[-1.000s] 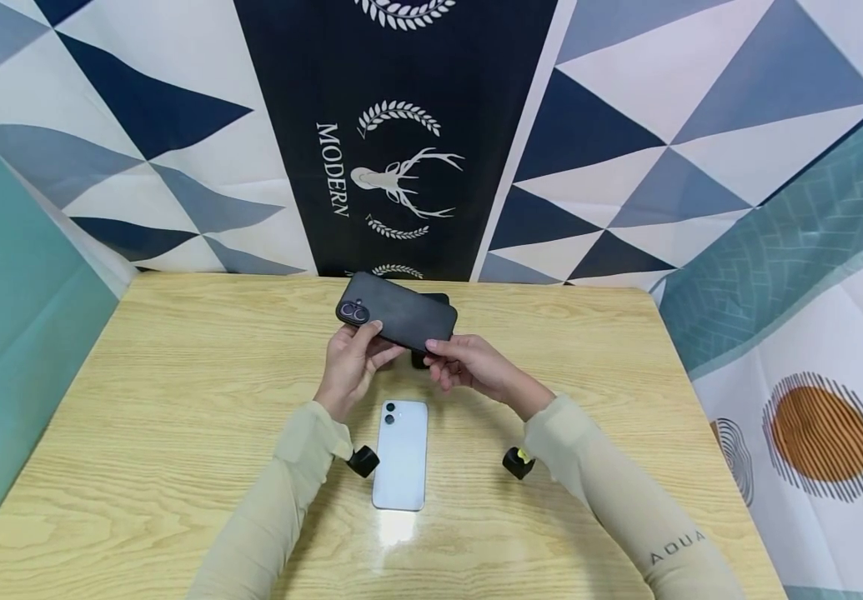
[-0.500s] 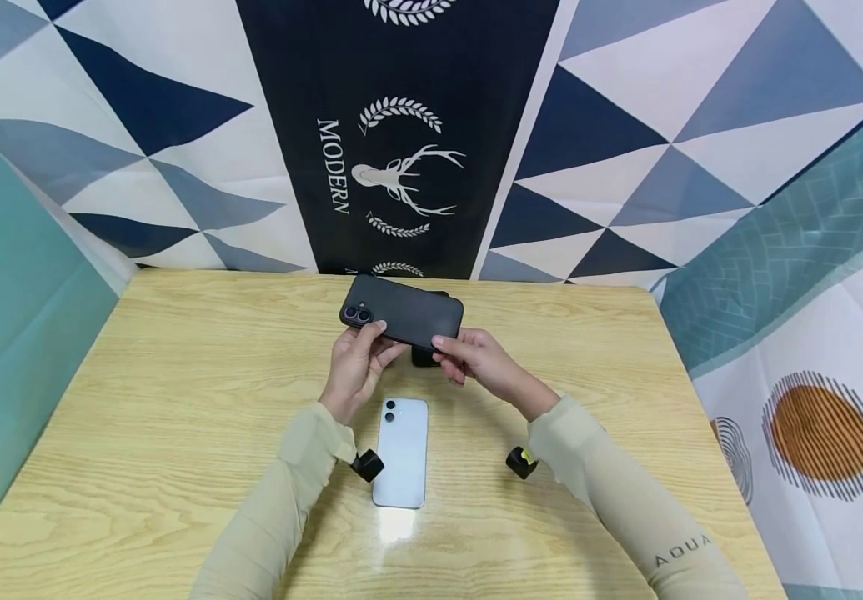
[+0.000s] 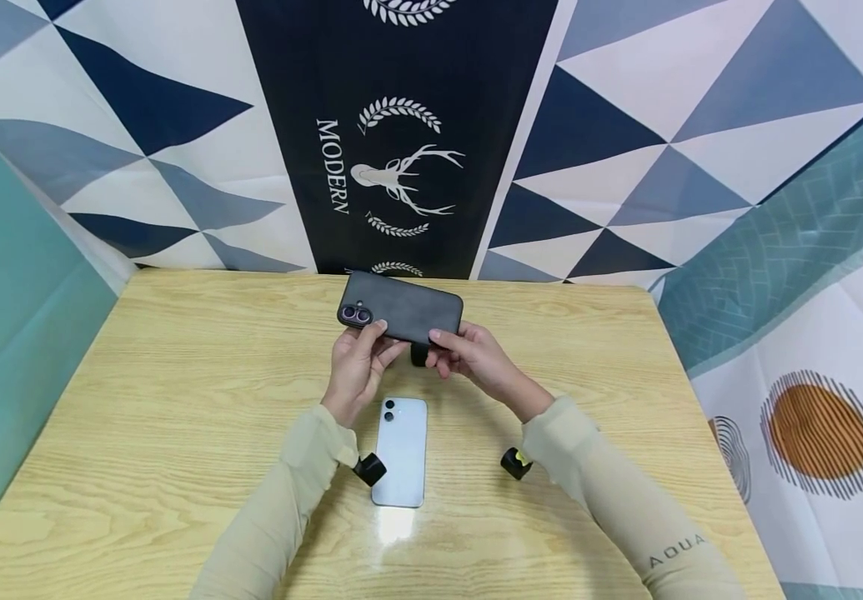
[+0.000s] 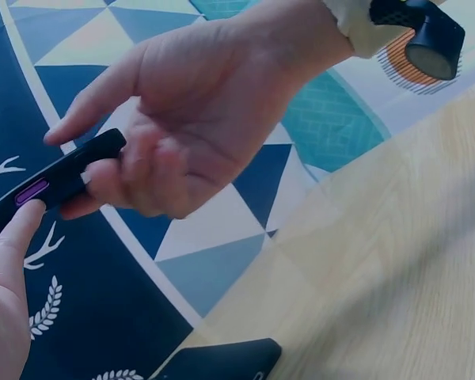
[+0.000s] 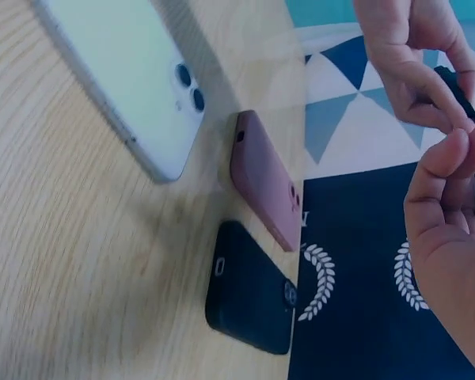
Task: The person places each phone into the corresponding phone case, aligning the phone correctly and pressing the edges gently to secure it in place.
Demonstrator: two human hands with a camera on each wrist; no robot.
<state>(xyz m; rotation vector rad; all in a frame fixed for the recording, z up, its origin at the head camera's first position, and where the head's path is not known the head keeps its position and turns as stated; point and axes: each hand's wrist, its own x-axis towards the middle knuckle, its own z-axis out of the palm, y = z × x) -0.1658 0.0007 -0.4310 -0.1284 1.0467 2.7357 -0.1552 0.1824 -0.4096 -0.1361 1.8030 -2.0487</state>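
Both hands hold a black phone (image 3: 404, 308) above the table's far edge, its two-lens back up in the head view. My left hand (image 3: 352, 371) grips the lens end, thumb on the back; my right hand (image 3: 479, 360) pinches the other end. In the left wrist view, a left finger (image 4: 10, 253) touches the phone's side edge (image 4: 51, 182) beside a purple button, and the right hand (image 4: 214, 103) has curled fingers around the end. The right wrist view shows both hands, left (image 5: 416, 55) and right (image 5: 455, 245), at the phone, partly cut off.
A white phone (image 3: 401, 454) lies face down on the wooden table (image 3: 176, 417), nearer than the hands. A black phone or case (image 5: 249, 293) and a pink one (image 5: 261, 182) lie by the far edge. A patterned cloth (image 3: 416, 83) hangs behind.
The black phone has shifted slightly right since the first frame, then a little left and up with the right hand. Both hands keep their hold; the white phone stays put.
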